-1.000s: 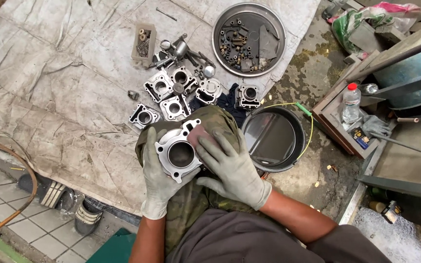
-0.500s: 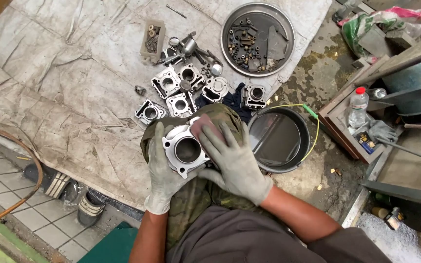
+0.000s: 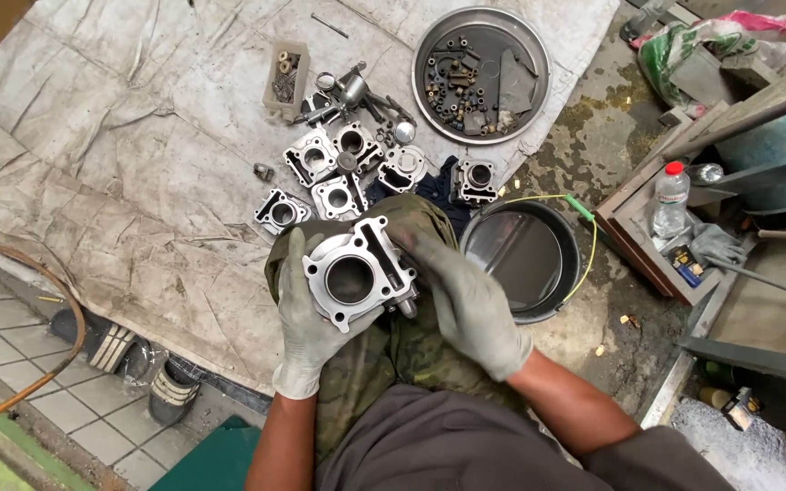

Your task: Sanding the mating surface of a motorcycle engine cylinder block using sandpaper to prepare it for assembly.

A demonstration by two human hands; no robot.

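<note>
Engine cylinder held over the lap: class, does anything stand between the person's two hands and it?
Only gloves. The left hand cups the engine cylinder from below and the right hand presses its right side, both directly on the metal. No tool or rag visibly separates them.

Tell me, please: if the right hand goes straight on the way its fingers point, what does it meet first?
The right hand points up-left and already touches the metal cylinder block held by the left hand, so probably the block itself.
</note>
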